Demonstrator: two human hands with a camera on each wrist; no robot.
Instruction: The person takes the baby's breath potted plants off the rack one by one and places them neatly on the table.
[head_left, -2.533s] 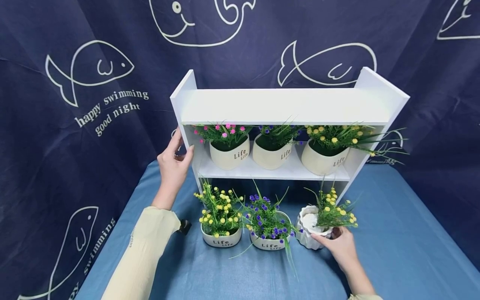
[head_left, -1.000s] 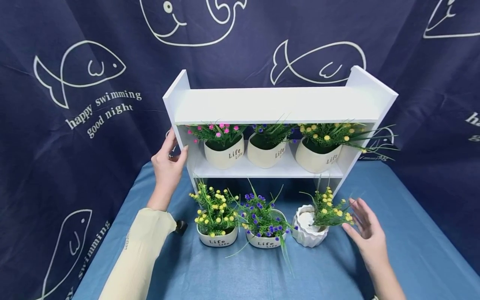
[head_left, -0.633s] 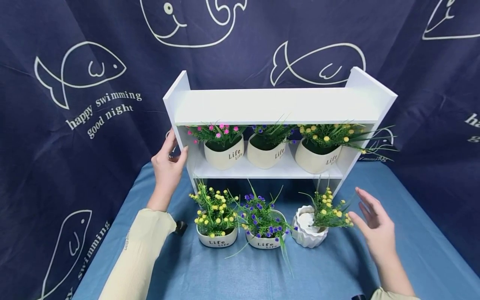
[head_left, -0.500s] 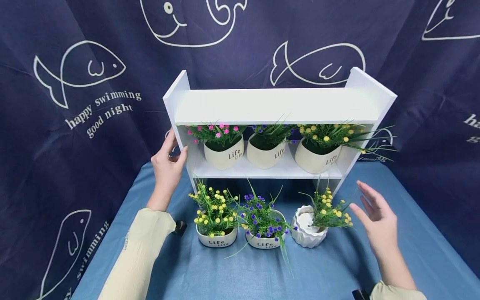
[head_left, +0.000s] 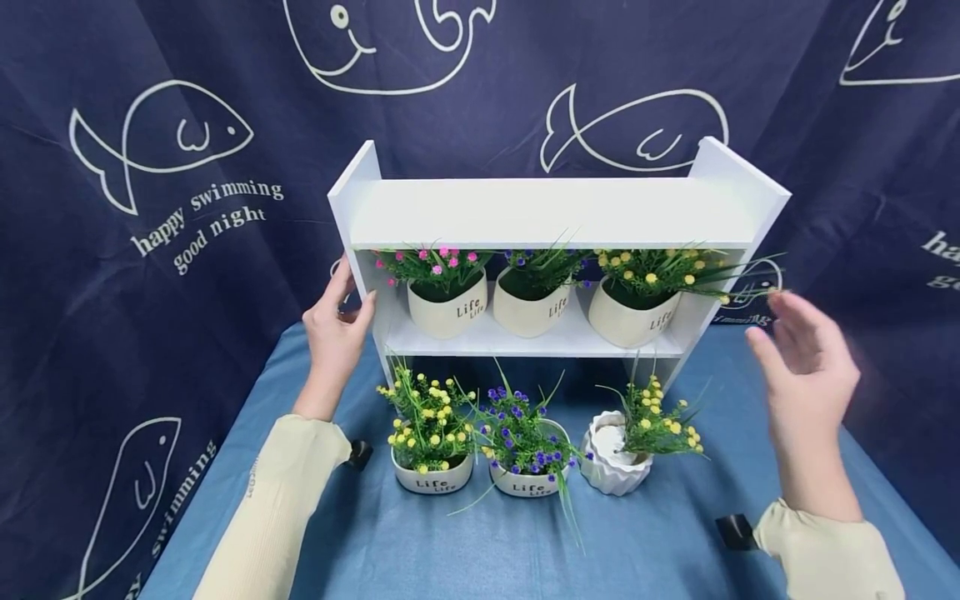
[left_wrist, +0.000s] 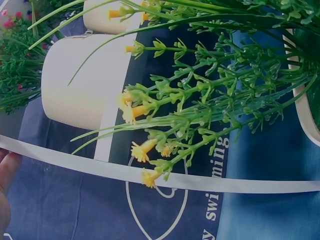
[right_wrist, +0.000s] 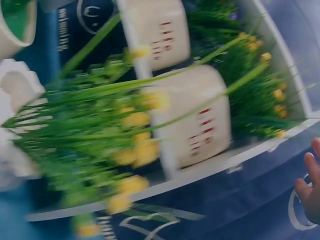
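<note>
My left hand (head_left: pixel 333 337) holds the left side panel of a white two-tier shelf (head_left: pixel 555 212), thumb at its front edge. To the right of the shelf, my right hand (head_left: pixel 813 379) is raised in the air, fingers spread from the thumb and holding nothing. Closest below it stands a white fluted pot (head_left: pixel 611 473) with a yellow-flowered artificial plant (head_left: pixel 660 429) leaning right. In the left wrist view, fingertips (left_wrist: pixel 7 165) meet the panel edge. Blur softens the right wrist view, where the right fingers (right_wrist: pixel 311 175) are apart from the shelf.
On the middle board sit cream "Life" pots with pink (head_left: pixel 450 312), blue (head_left: pixel 531 308) and yellow flowers (head_left: pixel 633 321). In front stand a yellow-flowered pot (head_left: pixel 433 477) and a purple-flowered pot (head_left: pixel 531 483) on blue cloth (head_left: pixel 465 558). A dark printed curtain (head_left: pixel 465 125) hangs behind.
My right hand has let go of the fluted pot's plant and moved right and up, beside the shelf. The left hand keeps its hold on the panel.
</note>
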